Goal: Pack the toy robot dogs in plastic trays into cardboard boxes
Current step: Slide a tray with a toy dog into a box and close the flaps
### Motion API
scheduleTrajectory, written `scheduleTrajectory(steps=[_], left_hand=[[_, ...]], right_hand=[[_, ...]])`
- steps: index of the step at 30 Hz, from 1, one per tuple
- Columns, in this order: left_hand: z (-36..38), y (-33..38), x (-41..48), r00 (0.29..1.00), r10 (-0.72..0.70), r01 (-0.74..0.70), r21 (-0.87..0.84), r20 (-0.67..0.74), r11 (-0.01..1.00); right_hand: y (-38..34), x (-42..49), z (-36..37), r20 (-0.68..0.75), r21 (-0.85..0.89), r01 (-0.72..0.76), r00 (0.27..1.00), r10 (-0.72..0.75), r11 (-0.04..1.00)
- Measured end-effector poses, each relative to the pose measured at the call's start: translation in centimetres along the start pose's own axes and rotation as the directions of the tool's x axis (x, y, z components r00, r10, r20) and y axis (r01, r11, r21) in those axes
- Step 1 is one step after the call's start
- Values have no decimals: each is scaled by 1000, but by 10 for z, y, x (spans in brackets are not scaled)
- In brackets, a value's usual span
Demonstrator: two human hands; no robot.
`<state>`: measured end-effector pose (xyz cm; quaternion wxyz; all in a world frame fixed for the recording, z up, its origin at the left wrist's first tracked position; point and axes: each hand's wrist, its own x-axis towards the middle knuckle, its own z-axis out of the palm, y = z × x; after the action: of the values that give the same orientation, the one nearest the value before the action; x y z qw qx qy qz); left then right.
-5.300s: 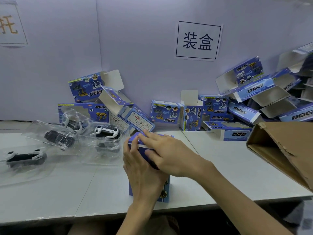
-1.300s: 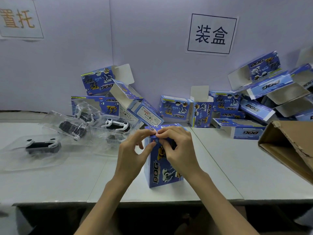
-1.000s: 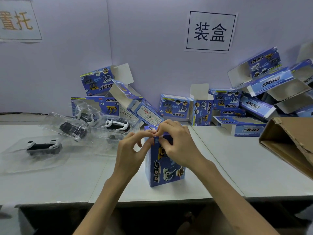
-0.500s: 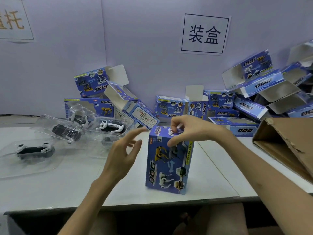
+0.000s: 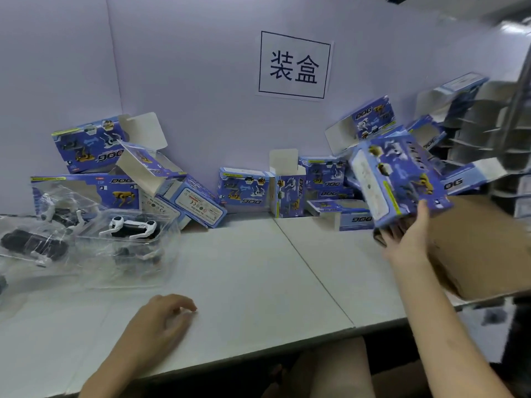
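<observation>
Grips closed box (image 5: 399, 179) from below with right hand (image 5: 408, 239), tilted above brown carton (image 5: 482, 248) at far right. Rests left hand (image 5: 163, 320) loose, empty, on near bench (image 5: 258, 268). Risks drop from shallow hold.

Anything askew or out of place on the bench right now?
Nothing looks damaged. The blue cardboard boxes along the back wall lie jumbled, several tilted with flaps open, and the clear plastic trays of toy robot dogs overlap at the left. The right hand grips one closed blue box, tilted, by the brown cardboard carton.
</observation>
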<state>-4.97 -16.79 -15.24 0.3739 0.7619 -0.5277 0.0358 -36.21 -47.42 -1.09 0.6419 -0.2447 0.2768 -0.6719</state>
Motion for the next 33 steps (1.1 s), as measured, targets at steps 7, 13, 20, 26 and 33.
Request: scheduleTrajectory(steps=[7,13,20,26,33], left_hand=[[0,4,0,998,55,-57,93,30,994],[-1,10,-1,999,45,-47,95,27,994],[-2,8,-2,997,54,-61,157,50,986],[-3,12,-4,994,66,-79,166,85,983],[-6,11,-3,991,85,-105,197,108,975]], right_hand=[[59,-5,-15,342,-745,302,939,-48,595],[115,-40,4,481,-805,386,869,115,450],[170,-95,93,735,-669,623,635,237,405],[224,-101,160,810,-548,829,494,316,108],[275,-58,209,762,-605,796,588,272,-26]])
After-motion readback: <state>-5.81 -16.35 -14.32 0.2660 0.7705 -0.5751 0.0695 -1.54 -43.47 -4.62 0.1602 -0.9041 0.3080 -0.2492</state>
